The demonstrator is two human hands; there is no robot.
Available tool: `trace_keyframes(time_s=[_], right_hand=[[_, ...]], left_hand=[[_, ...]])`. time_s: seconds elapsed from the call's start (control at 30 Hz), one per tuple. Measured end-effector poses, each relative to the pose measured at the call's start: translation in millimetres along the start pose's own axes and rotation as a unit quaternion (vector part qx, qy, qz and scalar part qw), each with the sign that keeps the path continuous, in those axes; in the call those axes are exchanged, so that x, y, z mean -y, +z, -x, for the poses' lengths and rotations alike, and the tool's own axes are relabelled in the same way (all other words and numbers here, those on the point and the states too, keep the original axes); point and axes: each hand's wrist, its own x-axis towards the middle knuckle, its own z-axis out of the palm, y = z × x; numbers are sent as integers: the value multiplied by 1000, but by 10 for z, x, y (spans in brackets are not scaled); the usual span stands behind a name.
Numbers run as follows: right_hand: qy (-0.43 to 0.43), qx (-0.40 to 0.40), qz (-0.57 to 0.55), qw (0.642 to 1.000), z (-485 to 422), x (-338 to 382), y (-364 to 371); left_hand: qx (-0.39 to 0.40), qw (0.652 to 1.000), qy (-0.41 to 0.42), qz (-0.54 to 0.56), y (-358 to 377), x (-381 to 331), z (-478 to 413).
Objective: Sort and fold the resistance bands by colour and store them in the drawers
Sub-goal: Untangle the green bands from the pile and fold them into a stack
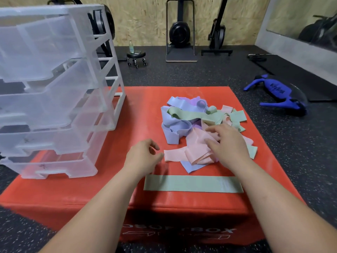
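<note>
Head view of the sorting stage. A red padded gym box (116, 189) carries a translucent plastic drawer unit (54, 99) at its far left corner; no bands can be made out inside it. A tangled pile of pastel fabric resistance bands (184, 123) lies right of centre. One sage-green fabric band (193, 185) lies flat and straight along the near edge, apart from the pile. The right hand (229, 145) rests on a crumpled pale-pink fabric band (193, 148) at the near side of the pile, its fingers spread and fairly straight, pressing rather than gripping. The left hand (144, 157) hovers just beside the free left end of the same band, fingers loosely curled and holding nothing. The step in hand is judged to be drawing the pink band out of the pile. To do it well, pinch the free end with the left hand while the right holds the pile down, so that the periwinkle-blue fabric bands (175, 128) beside and beneath it do not drag along. Draw the band toward the near left of the box, clear of the green band, and smooth it flat before folding.
</note>
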Motion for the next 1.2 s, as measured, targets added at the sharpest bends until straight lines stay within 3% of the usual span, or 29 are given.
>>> trace_keyframes(time_s=[0.2,0.43,0.6,0.83,0.93,1.07,1.2], right_hand=[[-88,-37,158,983,-505,187,390],[-31,-2,233,972,-817,13,603],[25,-30,277,960,-919,20,550],[26,-93,145,985,-983,172,53],[-19,-73,63,995,-930,246,-221],[-72,-47,40,996,-764,326,-384],[-84,-8,-30,996,-605,352,-381]], left_hand=[[-37,998,39,32,126,-21,-259],[-66,992,80,70,166,3,-465],[-75,990,85,85,203,-9,-540],[-87,983,112,118,182,-126,-513],[-103,976,141,132,180,-206,-457],[-109,966,195,129,203,-313,-377],[-106,955,249,122,204,-463,-282]])
